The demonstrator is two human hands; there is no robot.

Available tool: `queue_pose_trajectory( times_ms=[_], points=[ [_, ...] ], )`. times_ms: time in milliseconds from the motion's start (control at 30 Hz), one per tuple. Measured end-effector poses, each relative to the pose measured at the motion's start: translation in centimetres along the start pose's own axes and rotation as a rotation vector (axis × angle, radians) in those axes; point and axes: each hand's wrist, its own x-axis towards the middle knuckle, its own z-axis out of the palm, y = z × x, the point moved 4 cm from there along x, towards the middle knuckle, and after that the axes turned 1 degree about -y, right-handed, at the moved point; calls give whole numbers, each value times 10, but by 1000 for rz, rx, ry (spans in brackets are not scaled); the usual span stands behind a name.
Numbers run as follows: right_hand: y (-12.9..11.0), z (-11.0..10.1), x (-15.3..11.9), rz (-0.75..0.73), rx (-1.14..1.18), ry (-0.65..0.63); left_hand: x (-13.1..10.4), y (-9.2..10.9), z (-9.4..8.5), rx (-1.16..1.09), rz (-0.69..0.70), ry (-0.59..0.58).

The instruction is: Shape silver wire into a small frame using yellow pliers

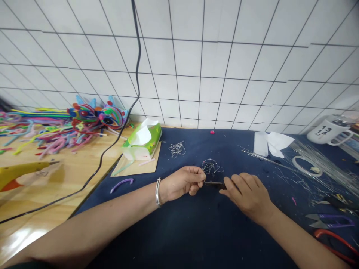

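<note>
I watch the left hand (182, 183) pinch a thin piece (205, 182), too small to make out, over the dark-blue tabletop (179, 231) — right beside it is the tip of a slim dark tool (215, 183) held in the right hand (248, 192). Just beyond I see a wire tangle (211, 166); farther left, a green tissue pack (156, 137). A white mug (322, 133) stands far right — purple snips (343, 222) lie nearer on that side.

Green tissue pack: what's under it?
A tan board sticks out from under the green tissue pack, with a pale green strip and a pink strip on its exposed part. Anything directly beneath it is hidden.
</note>
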Motion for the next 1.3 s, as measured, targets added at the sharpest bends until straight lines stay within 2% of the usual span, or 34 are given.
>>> queue_pose_trajectory(
  times_ms=[167, 1300],
  points=[
    [0, -1, 1, -2, 13, 50, 1, -1, 0, 4, -9, -11],
    [-3, -2, 2, -30, 25, 43, 1, -3, -2, 19, -39, -18]
  ],
)
